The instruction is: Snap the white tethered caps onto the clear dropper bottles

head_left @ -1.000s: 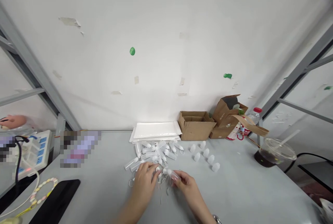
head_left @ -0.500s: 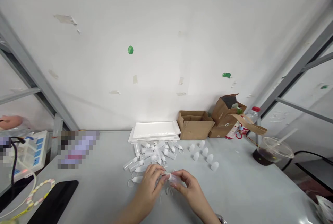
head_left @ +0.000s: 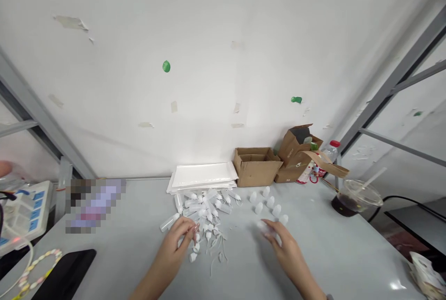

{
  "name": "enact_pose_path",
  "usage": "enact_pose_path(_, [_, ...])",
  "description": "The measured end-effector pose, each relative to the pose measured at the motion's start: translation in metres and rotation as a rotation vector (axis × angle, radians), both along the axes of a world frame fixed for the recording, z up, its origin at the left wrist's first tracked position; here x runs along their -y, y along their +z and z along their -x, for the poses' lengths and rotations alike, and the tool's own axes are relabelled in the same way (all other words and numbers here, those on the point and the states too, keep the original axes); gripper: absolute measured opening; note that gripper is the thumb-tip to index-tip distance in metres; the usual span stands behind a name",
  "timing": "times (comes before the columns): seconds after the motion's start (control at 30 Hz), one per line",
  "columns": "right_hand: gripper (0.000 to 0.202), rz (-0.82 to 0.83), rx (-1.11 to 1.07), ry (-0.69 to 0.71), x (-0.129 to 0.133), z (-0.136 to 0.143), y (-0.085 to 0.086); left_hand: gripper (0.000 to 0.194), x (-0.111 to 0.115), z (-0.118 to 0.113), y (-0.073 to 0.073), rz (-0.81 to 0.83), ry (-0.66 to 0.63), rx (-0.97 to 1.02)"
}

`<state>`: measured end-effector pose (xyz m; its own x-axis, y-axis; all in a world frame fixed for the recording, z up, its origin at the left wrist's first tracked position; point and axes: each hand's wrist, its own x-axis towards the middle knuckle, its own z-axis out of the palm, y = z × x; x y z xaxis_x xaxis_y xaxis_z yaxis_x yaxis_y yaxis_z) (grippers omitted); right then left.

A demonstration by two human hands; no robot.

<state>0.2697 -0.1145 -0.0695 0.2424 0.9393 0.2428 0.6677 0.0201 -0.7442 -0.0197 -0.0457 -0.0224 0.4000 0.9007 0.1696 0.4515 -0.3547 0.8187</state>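
My right hand (head_left: 285,245) is closed on a small translucent bottle (head_left: 261,226), just in front of a group of similar bottles (head_left: 270,202) standing upright. My left hand (head_left: 176,239) is at the near left side of a pile of small plastic bottles (head_left: 202,207), its thumb and fingertips pressed together. What those fingertips hold, if anything, is hidden. Beside them lie several small white caps (head_left: 193,257). Thin white cords (head_left: 220,244) lie loose on the table between my hands.
Behind the pile are white flat packets (head_left: 204,174) and an open cardboard box (head_left: 258,170). A brown paper bag (head_left: 292,165), a red-capped bottle (head_left: 331,150) and a cup of dark drink (head_left: 355,198) stand right. A black phone (head_left: 64,274) and beaded bracelet (head_left: 40,267) lie left.
My hands, which were together at the small bottle, have parted. The right hand has carried the bottle rightward; the left has moved left to the caps. The view has shifted slightly right.
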Motion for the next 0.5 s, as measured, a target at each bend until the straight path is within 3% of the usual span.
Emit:
enact_pose_path(0.2, [0.049,-0.222,0.146,-0.292,-0.006,-0.001,-0.005,0.022,-0.004,-0.023,-0.017,-0.234,0.023,-0.336])
enact_pose_path(0.3, [0.053,-0.171,0.101,-0.369,-0.009,0.004,-0.005,0.015,-0.006,-0.022,-0.020,-0.290,0.070,-0.323])
enact_pose_path(0.5, [0.035,0.086,0.070,-0.423,-0.016,0.004,-0.008,0.004,-0.010,0.018,-0.016,-0.167,0.068,-0.381])
